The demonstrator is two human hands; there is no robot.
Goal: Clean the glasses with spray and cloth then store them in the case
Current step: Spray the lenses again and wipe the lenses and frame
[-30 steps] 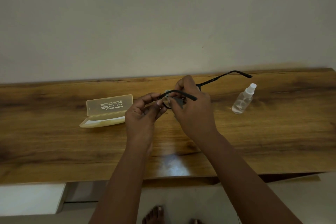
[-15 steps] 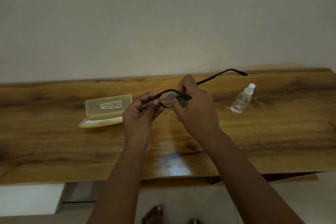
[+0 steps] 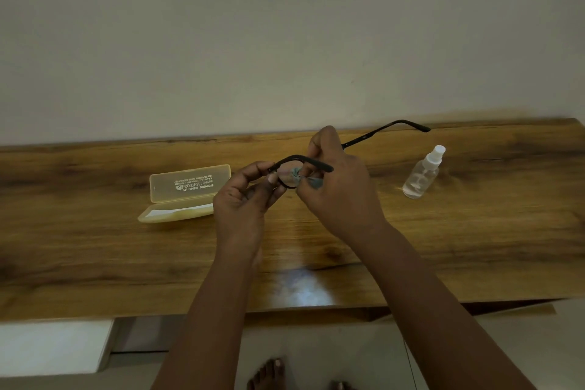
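Left of centre on the wooden table (image 3: 95,247), the yellowish translucent case (image 3: 186,193) lies open, its lid tipped up toward the wall; a pale lining shows in the tray and no glasses are in it. At mid-frame the left hand (image 3: 243,199) pinches the rim of the black glasses (image 3: 304,161), held above the table. The right hand (image 3: 338,190) pinches a small grey-blue cloth (image 3: 297,176) against a lens, one temple arm jutting toward the upper right. Right of centre the clear spray bottle (image 3: 422,174) stands on the table, white nozzle on; its liquid level is hard to tell.
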